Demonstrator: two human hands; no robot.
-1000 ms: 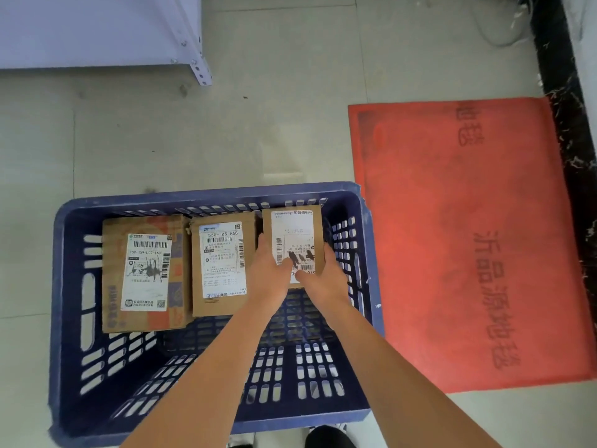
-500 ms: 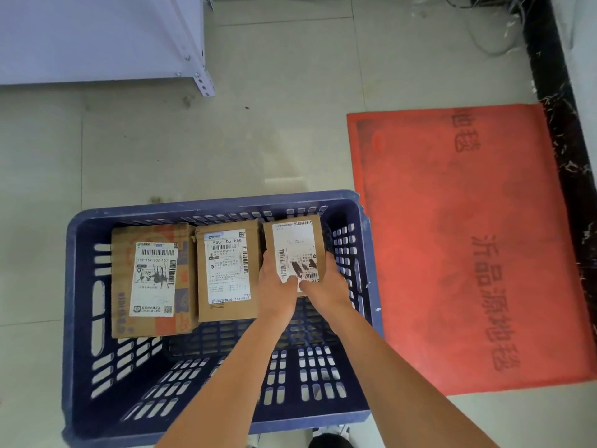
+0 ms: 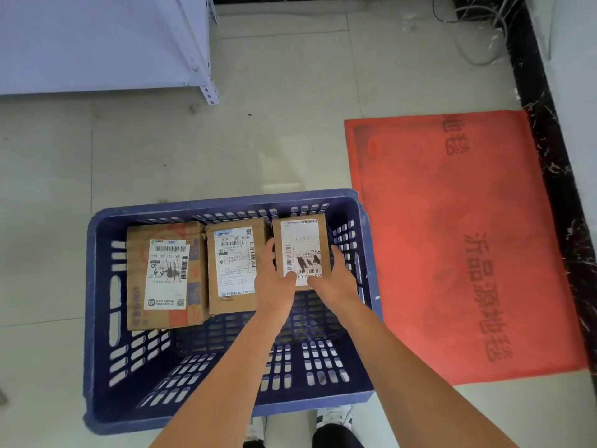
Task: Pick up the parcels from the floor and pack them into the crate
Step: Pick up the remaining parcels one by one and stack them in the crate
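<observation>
Parcels: in the head view three sit in a row along the far wall of the blue crate [image 3: 97,318]. The left hand [image 3: 274,279] and right hand [image 3: 339,276] grip the rightmost parcel [image 3: 302,250] by its sides, seemingly settling it. The visible floor [image 3: 258,140] and red mat [image 3: 452,253] show no more parcels, so packing looks nearly complete.

Red mat [image 3: 452,247] flat on tiled floor [image 3: 193,150]; grey shelving unit [image 3: 97,43]; tangled cables [image 3: 478,27].

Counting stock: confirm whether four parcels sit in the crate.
No, only three parcels lie along the far wall of the crate.
</observation>
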